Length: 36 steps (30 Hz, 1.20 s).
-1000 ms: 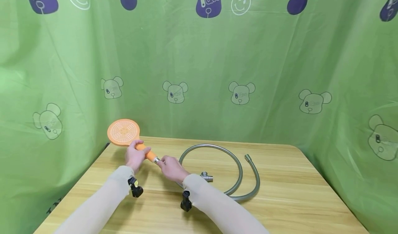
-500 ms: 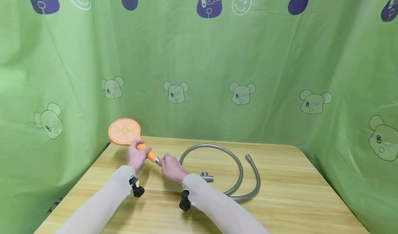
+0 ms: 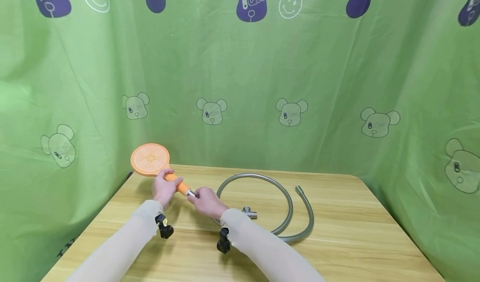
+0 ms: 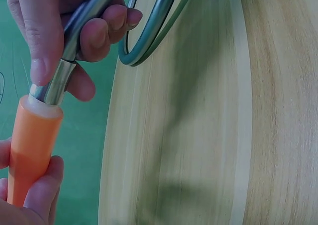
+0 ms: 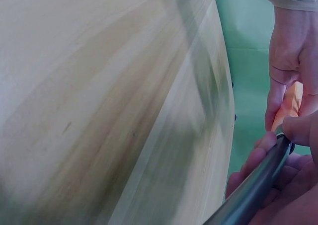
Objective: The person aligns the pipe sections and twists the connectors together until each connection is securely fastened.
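My left hand [image 3: 163,188] is closed round the orange handle [image 4: 34,145] of the shower head [image 3: 150,159], thumb on one side, fingers on the other. I hold the shower head up over the far left part of the counter [image 3: 356,223], its round, perforated face tilted upward. My right hand [image 3: 208,202] curls round the end of the grey hose [image 3: 291,209], one finger lying along the metal collar [image 4: 60,81] that meets the foot of the handle. From there the hose runs back under my right sleeve [image 3: 266,244] and makes a wide loop on the counter; its free end bends round to the right. A small metal fitting [image 3: 250,213] lies within the loop, just beside that sleeve.
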Each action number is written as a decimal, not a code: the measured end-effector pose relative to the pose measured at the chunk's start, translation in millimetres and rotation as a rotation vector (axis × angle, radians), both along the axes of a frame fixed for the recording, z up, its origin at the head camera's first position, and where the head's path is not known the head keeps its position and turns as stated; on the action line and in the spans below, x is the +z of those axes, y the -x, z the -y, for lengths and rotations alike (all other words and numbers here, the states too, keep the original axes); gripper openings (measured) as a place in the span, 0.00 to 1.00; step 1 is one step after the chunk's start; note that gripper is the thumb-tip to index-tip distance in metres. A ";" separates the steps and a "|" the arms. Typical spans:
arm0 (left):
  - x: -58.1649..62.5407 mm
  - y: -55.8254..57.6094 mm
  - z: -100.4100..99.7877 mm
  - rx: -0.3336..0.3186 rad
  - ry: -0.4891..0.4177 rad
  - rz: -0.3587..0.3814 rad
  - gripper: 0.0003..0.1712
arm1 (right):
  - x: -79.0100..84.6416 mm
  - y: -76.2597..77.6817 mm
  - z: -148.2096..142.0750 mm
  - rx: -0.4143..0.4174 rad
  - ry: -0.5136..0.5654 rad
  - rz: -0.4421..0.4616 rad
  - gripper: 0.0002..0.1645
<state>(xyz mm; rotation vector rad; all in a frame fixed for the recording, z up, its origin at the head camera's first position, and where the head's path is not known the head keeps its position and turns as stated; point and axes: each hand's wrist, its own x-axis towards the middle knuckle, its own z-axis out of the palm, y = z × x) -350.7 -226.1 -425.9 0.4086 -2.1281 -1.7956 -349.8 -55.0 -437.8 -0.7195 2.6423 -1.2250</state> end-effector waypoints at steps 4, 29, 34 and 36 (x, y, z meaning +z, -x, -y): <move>0.7 -1.7 0.1 -0.010 0.006 -0.007 0.26 | 0.4 2.3 -0.8 0.043 0.007 0.007 0.18; 0.2 -0.4 0.9 -0.008 0.029 -0.011 0.27 | 2.7 -1.9 0.4 0.004 0.031 -0.012 0.18; 0.4 -1.1 -0.9 0.012 0.034 -0.014 0.27 | 2.4 -2.1 0.5 -0.024 0.064 0.019 0.12; 0.8 -1.6 -1.3 0.018 0.039 -0.015 0.27 | 3.3 -2.1 0.8 -0.026 0.065 0.018 0.13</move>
